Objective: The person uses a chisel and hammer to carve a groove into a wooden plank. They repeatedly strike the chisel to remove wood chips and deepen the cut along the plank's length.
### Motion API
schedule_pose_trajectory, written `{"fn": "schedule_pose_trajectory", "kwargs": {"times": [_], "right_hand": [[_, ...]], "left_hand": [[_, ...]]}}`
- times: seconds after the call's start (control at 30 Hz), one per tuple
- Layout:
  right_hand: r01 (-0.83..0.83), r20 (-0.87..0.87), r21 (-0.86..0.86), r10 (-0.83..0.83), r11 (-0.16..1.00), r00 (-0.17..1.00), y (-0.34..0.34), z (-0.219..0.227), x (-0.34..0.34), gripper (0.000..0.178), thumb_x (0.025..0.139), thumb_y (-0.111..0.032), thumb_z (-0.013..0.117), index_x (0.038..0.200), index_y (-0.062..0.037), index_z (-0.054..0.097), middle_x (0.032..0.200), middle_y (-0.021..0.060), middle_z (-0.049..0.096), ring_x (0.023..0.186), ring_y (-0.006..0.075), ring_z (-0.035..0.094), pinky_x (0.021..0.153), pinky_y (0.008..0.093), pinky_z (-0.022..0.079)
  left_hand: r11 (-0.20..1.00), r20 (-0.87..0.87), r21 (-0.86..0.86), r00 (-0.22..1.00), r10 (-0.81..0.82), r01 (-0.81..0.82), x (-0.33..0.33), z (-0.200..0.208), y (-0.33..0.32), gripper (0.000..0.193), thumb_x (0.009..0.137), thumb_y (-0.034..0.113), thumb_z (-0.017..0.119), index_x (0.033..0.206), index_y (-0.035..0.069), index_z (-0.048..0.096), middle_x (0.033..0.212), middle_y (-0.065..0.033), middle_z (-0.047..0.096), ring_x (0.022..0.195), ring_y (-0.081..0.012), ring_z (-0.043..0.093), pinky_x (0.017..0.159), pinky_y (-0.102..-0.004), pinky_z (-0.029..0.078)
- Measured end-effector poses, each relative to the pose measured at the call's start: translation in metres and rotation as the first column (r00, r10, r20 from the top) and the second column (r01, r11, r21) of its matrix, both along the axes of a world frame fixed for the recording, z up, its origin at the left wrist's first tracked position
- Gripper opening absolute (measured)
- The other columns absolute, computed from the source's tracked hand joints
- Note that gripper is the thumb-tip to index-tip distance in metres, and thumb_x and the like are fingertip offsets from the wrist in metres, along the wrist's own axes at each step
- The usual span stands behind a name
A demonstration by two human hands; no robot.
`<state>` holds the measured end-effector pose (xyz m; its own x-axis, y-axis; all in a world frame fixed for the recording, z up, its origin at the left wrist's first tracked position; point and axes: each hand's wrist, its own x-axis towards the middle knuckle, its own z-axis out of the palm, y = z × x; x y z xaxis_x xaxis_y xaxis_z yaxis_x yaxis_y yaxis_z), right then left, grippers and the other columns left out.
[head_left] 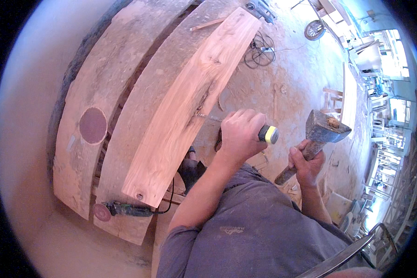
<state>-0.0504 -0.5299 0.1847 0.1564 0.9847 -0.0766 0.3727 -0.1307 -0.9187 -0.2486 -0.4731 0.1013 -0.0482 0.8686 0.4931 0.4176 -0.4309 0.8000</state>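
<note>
My left hand is closed around a chisel, whose black and yellow handle end sticks out beside the thumb. Its thin blade reaches left to a dark, rough hollow at the edge of a pale wooden plank. The tip seems to touch the wood there. To the right, my right hand grips the wooden handle of a hatchet, its metal head held up and apart from the chisel. The plank lies lengthwise on a dusty bench of thick slabs.
An angle grinder with its cord rests by the plank's near end. A round sanding disc lies on the left slab. Beyond the far end sit another power tool and a coiled cable. A spoked wheel stands farther back.
</note>
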Motion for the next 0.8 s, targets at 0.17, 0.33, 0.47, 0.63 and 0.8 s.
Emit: {"fn": "schedule_pose_trajectory", "kwargs": {"times": [0.17, 0.33, 0.47, 0.63, 0.8], "right_hand": [[0.027, 0.010, -0.005, -0.027, 1.000, 1.000, -0.005, 0.000, 0.005, 0.018, 0.086, 0.003, 0.074, 0.091, -0.0045, 0.058, 0.073, 0.0012, 0.061, 0.058, 0.0086, 0.059, 0.050, 0.0252, 0.046], [0.064, 0.134, 0.063, -0.072, 0.996, 0.988, -0.020, -0.006, 0.023, 0.023, 0.088, 0.008, 0.065, 0.099, -0.0058, 0.051, 0.076, 0.0045, 0.057, 0.057, 0.0128, 0.057, 0.050, 0.0278, 0.047], [0.003, -0.110, 0.293, 0.031, 0.956, 0.993, -0.014, 0.014, 0.002, 0.023, 0.089, 0.010, 0.061, 0.101, -0.0070, 0.050, 0.079, 0.0059, 0.056, 0.058, 0.0148, 0.058, 0.051, 0.0295, 0.048], [-0.191, 0.057, 0.424, 0.184, 0.885, 0.981, -0.014, 0.007, -0.008, 0.018, 0.088, 0.005, 0.065, 0.100, -0.0042, 0.056, 0.086, 0.0087, 0.061, 0.061, 0.0210, 0.061, 0.058, 0.0353, 0.051], [-0.340, 0.572, -0.001, 0.279, 0.941, 0.771, -0.009, 0.013, -0.011, 0.015, 0.087, -0.002, 0.071, 0.100, 0.0003, 0.065, 0.081, 0.0066, 0.066, 0.067, 0.0253, 0.065, 0.067, 0.0406, 0.053]], "left_hand": [[0.992, -0.034, -0.072, 0.994, -0.107, 0.104, -0.011, 0.006, -0.007, 0.030, 0.055, 0.012, 0.079, 0.078, 0.011, 0.061, 0.072, -0.0085, 0.059, 0.071, -0.0310, 0.063, 0.063, -0.0443, 0.048], [0.997, -0.002, 0.066, 1.000, 0.031, -0.030, -0.008, 0.006, -0.013, 0.024, 0.069, 0.008, 0.077, 0.069, 0.008, 0.053, 0.065, -0.0099, 0.055, 0.061, -0.0317, 0.059, 0.056, -0.0426, 0.046], [0.997, -0.001, 0.036, 0.997, 0.075, -0.075, -0.002, -0.006, -0.010, 0.031, 0.055, 0.021, 0.079, 0.076, 0.014, 0.057, 0.071, -0.0050, 0.056, 0.069, -0.0274, 0.061, 0.063, -0.0411, 0.048], [0.996, -0.010, 0.043, 0.997, 0.079, -0.078, 0.002, -0.001, -0.002, 0.032, 0.055, 0.019, 0.080, 0.075, 0.013, 0.056, 0.070, -0.0056, 0.054, 0.068, -0.0282, 0.061, 0.062, -0.0415, 0.048], [0.999, -0.016, 0.011, 0.999, 0.048, -0.047, 0.004, -0.010, 0.000, 0.035, 0.051, 0.015, 0.081, 0.076, 0.014, 0.056, 0.071, -0.0058, 0.056, 0.070, -0.0291, 0.062, 0.062, -0.0426, 0.048]]}}
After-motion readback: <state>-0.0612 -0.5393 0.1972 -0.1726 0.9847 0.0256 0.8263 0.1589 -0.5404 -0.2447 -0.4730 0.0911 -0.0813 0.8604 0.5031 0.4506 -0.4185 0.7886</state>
